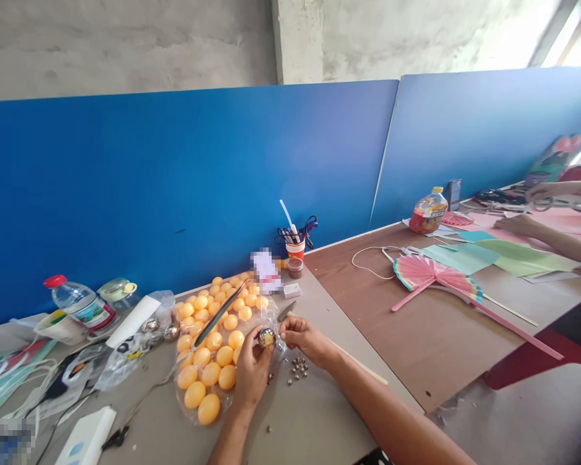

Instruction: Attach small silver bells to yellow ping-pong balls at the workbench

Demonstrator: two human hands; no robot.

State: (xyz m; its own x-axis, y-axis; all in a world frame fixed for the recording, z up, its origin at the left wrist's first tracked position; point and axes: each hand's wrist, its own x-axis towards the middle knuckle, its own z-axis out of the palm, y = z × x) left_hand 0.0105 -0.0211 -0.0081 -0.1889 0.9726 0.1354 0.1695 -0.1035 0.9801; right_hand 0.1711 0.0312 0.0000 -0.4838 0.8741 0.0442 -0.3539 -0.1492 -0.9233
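Note:
My left hand [252, 374] grips a small ball [266, 336] covered in silver pieces, with a patch of orange-yellow showing. Close beside it, my right hand [304, 337] is closed in a pinch; anything between its fingertips is too small to make out. Small silver beads [298, 368] lie loose on the grey table [329, 413] below my hands. A clear bag of orange balls [209, 373] spreads out to the left, and dark tweezers [217, 316] rest across it. Behind my right hand a pointed grey blade [287, 310] shows, and a pale stick [361, 363] runs beneath my right forearm.
Two silver-covered balls [171, 332] sit left of the bag, near a red-capped bottle [84, 305] and a white power strip [88, 436]. A paper cup [295, 249] holds tools at the back. Rightward lie a pink fan [430, 274] and another person's hands [520, 225].

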